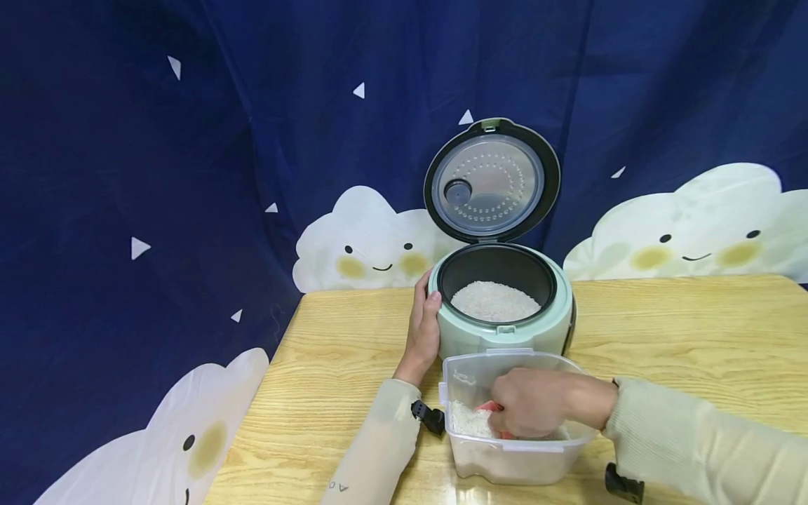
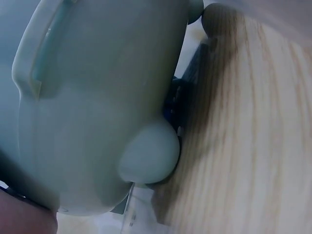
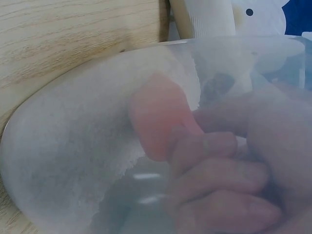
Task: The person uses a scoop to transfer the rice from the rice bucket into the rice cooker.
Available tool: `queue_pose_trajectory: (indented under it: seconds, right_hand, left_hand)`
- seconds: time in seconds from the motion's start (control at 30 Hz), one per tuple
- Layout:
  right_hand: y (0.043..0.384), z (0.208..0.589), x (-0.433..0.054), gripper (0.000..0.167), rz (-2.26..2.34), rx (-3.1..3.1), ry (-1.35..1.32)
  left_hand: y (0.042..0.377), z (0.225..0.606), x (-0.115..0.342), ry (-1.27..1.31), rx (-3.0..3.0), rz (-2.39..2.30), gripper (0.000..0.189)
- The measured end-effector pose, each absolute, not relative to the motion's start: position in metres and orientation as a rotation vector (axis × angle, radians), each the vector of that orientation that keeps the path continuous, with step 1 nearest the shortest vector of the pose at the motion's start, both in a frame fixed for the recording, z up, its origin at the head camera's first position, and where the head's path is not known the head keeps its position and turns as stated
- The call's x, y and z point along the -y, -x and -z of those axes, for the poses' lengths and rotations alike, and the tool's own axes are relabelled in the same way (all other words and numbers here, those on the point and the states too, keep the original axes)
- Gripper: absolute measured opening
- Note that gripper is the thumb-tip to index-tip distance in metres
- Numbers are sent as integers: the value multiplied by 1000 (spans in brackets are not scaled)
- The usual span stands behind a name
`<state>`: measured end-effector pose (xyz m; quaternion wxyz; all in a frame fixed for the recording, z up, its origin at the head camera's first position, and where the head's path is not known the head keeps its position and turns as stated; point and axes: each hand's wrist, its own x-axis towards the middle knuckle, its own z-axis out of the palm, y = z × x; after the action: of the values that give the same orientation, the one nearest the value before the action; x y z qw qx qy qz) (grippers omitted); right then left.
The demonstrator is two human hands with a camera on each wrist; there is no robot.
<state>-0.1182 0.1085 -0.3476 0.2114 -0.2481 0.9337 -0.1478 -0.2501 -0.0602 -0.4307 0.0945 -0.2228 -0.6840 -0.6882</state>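
A pale green rice cooker [image 1: 505,335] stands with its lid [image 1: 492,186] raised and white rice [image 1: 495,301] in its dark inner pot. My left hand [image 1: 424,333] rests against the cooker's left side, thumb near the rim; in the left wrist view the cooker body [image 2: 107,97] fills much of the picture. Right in front of the cooker is a clear plastic container [image 1: 505,463] holding more rice [image 1: 468,421]. Inside it, my right hand [image 1: 536,403] grips a red scoop [image 1: 489,407]. Through the container wall, the right wrist view shows the scoop [image 3: 161,117] against the rice, fingers curled at its handle.
The wooden table [image 1: 341,351] extends to both sides of the cooker and container. Behind it hangs a dark blue curtain [image 1: 353,140] with cloud prints, close behind the raised lid. Black wrist cameras [image 1: 432,417] are strapped at both sleeves.
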Motion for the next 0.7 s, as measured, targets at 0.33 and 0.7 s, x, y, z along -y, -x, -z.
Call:
queue_pose_trajectory:
  seconds: [0.33, 0.7]
  right_hand:
    - [117, 348, -108, 29, 412, -2623, 699]
    - [115, 346, -108, 40, 430, -2620, 649]
  left_hand:
    - [252, 433, 59, 659, 2005, 2054, 58]
    - [252, 433, 61, 657, 2031, 2068, 56]
